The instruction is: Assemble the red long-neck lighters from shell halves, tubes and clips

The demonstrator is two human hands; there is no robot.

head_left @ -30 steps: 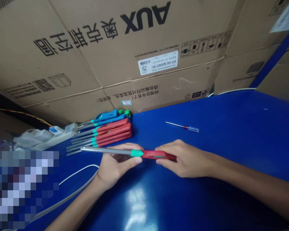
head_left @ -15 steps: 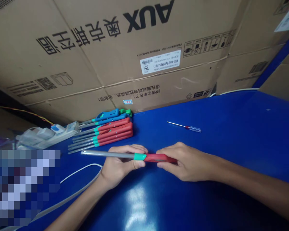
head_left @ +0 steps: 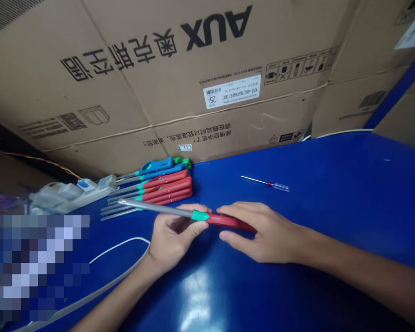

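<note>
My left hand grips one red-handled tool at its teal collar, my right hand clasps the handle — it's held above the blue counter at twelve o'clock; the other stacked tools lie untouched at eleven — one in hand, those left.

My right hand can pass over the blue worktop toward the small screwdriver; the row of red-handled tools stands before my left hand, the carton behind it.
</note>
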